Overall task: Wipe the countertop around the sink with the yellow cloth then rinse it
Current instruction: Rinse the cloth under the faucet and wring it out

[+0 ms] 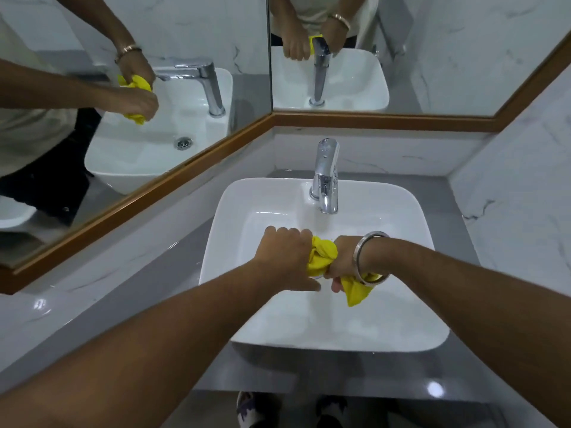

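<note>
Above white sink (411, 208), both hands' grip twists yellow cloth (321, 254).

1. Lighting: even, fairly bright indoor light with a cool cast; the source itself is out of view.
2. Glare: round bright spot on the glossy grey table (435, 389) at lower right; a smaller one at far left. Highlights run down the chrome tap (326, 174).
3. Shadows: soft and weak; a faint dark band under the front rim of the white sink (411, 211).
4. Distortion: strong wide-angle bending; the mirror frame (370, 120) and walls bow toward the edges.
5. Sharpness: overall slightly soft; forearms at the bottom corners are blurred.
</note>
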